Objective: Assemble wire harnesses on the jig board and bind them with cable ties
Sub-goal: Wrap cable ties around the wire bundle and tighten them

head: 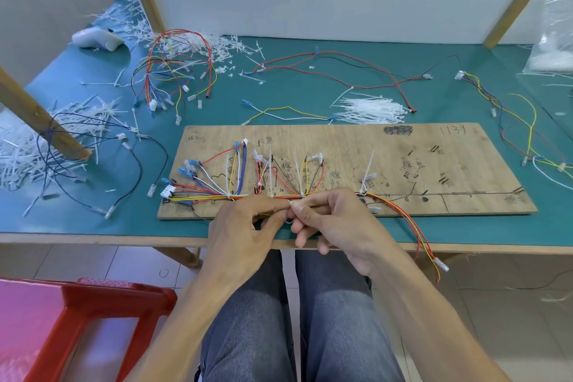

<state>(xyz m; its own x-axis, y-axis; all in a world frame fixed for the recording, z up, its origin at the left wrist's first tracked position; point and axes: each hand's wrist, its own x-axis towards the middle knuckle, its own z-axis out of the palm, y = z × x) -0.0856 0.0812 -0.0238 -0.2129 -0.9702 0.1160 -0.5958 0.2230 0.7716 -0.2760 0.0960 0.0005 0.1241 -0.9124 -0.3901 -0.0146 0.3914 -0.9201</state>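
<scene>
Head view: the wire harness (201,195) lies on the jig board (434,164), its trunk running left to right along the board's near edge. Its branches fan away toward the far side, and one tail spills off the right front corner of the counter (62,220).

Both hands meet over the middle of that trunk. The left hand (248,226) comes in from the left and the right hand (338,220) from the right, so neither is clearly nearer. The fingers (302,211) of each hand are curled and pinch a white cable tie (290,203) between thumb and forefinger. A small loop of it shows just below the fingertips. The tie crosses the trunk at right angles, so tightening it probably means pulling its tail toward the person, across the wires and not along them. Whether the tail is already through the head is hidden by the fingertips.

Several ties along the trunk stand upright with their tails uncut.

Beyond the board lie a heap of fresh cable ties (372,110), loose wires and finished harnesses (173,65). Clipped tie ends (24,146) pile up at the left. A red stool (93,304) stands beside the person's left knee.
</scene>
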